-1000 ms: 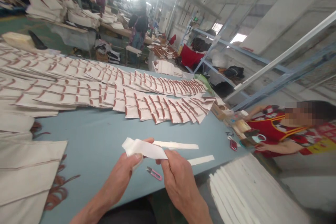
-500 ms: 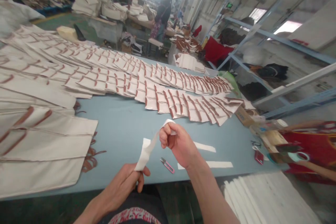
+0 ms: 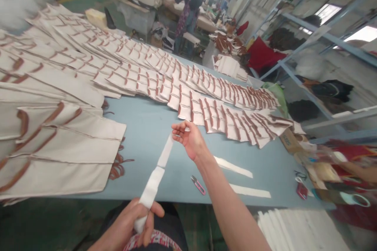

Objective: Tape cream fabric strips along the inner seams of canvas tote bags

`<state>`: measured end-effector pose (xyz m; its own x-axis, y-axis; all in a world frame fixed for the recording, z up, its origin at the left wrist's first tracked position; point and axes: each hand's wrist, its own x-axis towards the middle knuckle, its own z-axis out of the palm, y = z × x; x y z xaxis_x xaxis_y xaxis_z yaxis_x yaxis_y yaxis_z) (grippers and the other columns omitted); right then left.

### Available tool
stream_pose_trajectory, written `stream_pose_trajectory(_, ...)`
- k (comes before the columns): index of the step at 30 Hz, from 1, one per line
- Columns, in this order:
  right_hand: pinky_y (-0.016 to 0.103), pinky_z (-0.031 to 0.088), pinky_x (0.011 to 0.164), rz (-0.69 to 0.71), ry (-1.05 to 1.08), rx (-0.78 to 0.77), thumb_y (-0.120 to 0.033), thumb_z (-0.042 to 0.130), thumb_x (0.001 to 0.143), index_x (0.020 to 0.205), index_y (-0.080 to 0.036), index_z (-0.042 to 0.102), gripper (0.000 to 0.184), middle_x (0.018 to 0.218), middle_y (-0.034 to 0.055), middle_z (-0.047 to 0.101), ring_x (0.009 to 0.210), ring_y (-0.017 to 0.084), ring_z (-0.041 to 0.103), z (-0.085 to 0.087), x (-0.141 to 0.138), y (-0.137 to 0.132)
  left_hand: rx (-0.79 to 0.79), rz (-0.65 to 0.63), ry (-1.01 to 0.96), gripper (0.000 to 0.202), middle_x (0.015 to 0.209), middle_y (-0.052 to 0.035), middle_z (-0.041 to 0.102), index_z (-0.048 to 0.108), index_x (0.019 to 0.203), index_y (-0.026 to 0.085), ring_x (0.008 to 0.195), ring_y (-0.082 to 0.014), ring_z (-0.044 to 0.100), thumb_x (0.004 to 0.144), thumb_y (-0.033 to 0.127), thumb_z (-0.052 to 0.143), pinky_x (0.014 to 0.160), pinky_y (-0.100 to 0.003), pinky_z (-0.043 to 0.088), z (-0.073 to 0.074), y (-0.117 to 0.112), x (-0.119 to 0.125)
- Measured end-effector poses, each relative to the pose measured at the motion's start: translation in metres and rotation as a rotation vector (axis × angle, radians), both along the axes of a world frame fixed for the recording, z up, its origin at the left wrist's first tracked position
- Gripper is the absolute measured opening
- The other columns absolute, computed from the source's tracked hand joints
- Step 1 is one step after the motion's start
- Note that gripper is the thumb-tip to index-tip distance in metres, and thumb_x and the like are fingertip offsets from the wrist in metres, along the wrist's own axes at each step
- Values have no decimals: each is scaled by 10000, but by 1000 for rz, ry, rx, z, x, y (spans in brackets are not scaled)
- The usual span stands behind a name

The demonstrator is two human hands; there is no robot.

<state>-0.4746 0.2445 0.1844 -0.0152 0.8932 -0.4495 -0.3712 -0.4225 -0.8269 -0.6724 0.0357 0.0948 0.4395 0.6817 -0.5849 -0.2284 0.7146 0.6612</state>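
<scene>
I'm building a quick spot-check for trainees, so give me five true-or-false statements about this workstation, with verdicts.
1. A white strip runs between the left hand and the right hand. True.
2. The pink-handled snips are in the right hand. False: they lie on the table.
3. Pale fabric pieces with brown trim lie in overlapping rows. True.
4. The tabletop is bright red. False: it is blue-grey.
5. The left hand touches the snips. False: it grips the white strip.
</scene>
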Motion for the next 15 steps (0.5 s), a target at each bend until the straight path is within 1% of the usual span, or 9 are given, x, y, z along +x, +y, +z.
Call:
stream_pose_trajectory(2,231,561,715,-11,-32,-8,-389,593,880,686,-243,422,297,891,27,795,753,126,669,-10,-4,13,-40,41,11,415,470,-24,642,777,934,131,412,-140,430,926,510,610,484,-271,306,-5,-6,-10)
stream_pose_trajectory(4,238,564,717,20,-67,-23,-404,610,880,688,-243,427,310,917,32,801,755,126,675,-18,-8,23,-78,84,23,410,491,-35,668,780,933,127,409,-140,449,901,514,650,482,-272,312,-8,-12,-19)
stream_pose_trajectory(6,257,562,683,89,-111,-51,-404,620,880,695,-237,475,289,917,58,809,727,138,676,-23,-10,28,-104,141,34,418,535,-38,701,776,981,135,439,-157,503,873,527,683,512,-281,365,-10,-14,-27)
stream_pose_trajectory(8,259,546,645,146,-171,-71,-418,629,894,728,-223,538,271,897,72,806,685,138,660,-29,-13,22,-117,203,47,429,584,-30,724,768,1050,144,491,-176,550,861,523,700,557,-294,417,-9,-13,-35)
stream_pose_trajectory(9,253,540,638,161,-208,-77,-438,630,910,754,-217,562,278,892,70,800,671,131,649,-34,-15,15,-117,232,56,438,609,-25,732,766,1083,145,514,-183,564,862,518,701,575,-299,432,-9,-11,-39)
stream_pose_trajectory(11,239,536,648,167,-296,-88,-495,611,964,810,-209,585,326,900,53,785,663,114,629,-48,-18,-9,-102,293,93,470,656,-23,741,767,1126,136,557,-196,579,868,522,696,602,-311,447,-7,-5,-46)
stream_pose_trajectory(13,238,544,667,174,-400,-127,-541,554,1040,851,-203,593,389,897,37,761,663,107,618,-69,-23,-42,-86,345,148,506,686,-23,742,772,1147,124,585,-206,585,864,536,701,624,-323,458,-4,3,-53)
stream_pose_trajectory(15,255,541,636,224,-522,-213,-536,566,1087,853,-186,610,423,834,10,715,631,111,608,-96,-28,-78,-86,370,197,519,684,-24,737,779,1141,116,589,-211,585,847,539,715,637,-331,470,-1,10,-58)
